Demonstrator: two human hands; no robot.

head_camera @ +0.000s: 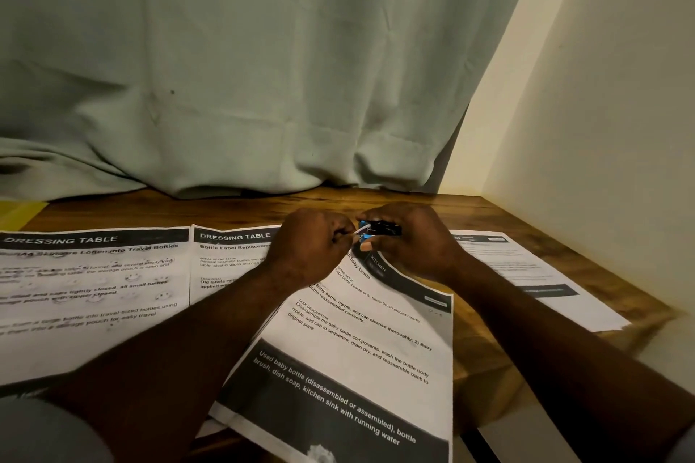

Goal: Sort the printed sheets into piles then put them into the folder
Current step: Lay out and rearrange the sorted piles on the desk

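Your right hand (410,237) grips a small black-and-blue clip-like tool (378,229), and your left hand (308,244) pinches a thin white bit at its tip. Work it steadily above the tilted white printed Kitchen sheet (357,350), and leave the Dressing Table sheets (94,274) beside it undisturbed on the brown wooden table (489,214).

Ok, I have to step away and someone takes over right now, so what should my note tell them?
Left hand pinches at the end of a small blue-and-black object; right hand grips it, over the KITCHEN sheet.
Two DRESSING TABLE sheets lie side by side at left, another sheet at right.
Yellow item at far left, perhaps the folder.
Done: sheets spread out. Left: piling, filing.
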